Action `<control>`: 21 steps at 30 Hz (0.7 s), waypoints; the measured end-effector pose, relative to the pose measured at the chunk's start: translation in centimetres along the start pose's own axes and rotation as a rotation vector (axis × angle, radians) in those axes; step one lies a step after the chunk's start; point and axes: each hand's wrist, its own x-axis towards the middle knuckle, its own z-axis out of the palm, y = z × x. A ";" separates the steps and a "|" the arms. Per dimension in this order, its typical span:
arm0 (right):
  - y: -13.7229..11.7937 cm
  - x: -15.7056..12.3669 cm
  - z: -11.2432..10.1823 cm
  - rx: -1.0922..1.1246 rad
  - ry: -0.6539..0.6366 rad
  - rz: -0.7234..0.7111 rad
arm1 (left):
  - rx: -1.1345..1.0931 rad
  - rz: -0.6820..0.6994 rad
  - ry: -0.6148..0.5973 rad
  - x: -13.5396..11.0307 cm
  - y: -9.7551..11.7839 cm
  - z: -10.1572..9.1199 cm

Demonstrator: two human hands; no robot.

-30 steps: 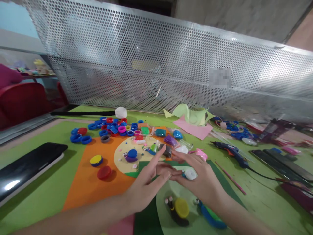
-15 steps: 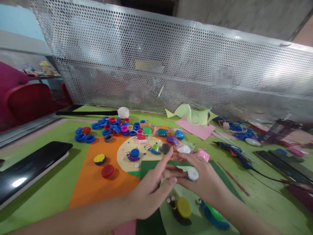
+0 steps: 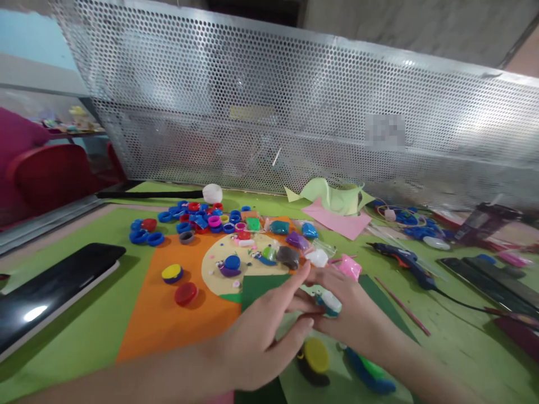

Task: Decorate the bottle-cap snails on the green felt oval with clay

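My left hand (image 3: 256,336) reaches in from the lower left, its fingers stretched out flat against the fingers of my right hand (image 3: 357,322). The right hand comes from the lower right, its thumb and fingers closed round a small white bottle-cap figure (image 3: 331,302) with a bit of blue clay on it. Both hands hover over a pale green paper disc (image 3: 337,387) lying on dark green paper (image 3: 256,283). Just below the hands on the disc are a yellow-cap snail (image 3: 315,354) and a blue and green clay figure (image 3: 370,377).
Orange paper (image 3: 168,320) carries a beige disc (image 3: 219,264), a red cap (image 3: 185,293) and a yellow cap (image 3: 172,273). Behind lie several coloured caps (image 3: 189,216), clay packets (image 3: 295,241) and pink paper (image 3: 337,221). A glue gun (image 3: 400,261) lies right, a black phone (image 3: 50,286) left, a perforated metal screen (image 3: 252,112) behind.
My left hand has slid forward and down along the right hand's fingers, now hiding the snail's head. The white cap figure has tilted a little in the right hand.
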 end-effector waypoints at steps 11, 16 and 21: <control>0.5 0.4 -1.5 0.061 0.109 -0.037 | -0.451 -0.345 0.204 1.2 0.3 -0.4; 0.1 0.2 -1.2 0.077 0.056 -0.032 | -0.613 -0.281 0.124 1.3 0.3 0.0; 0.0 0.4 -1.8 0.161 0.032 0.014 | -0.660 -0.315 0.169 1.5 -0.2 -0.3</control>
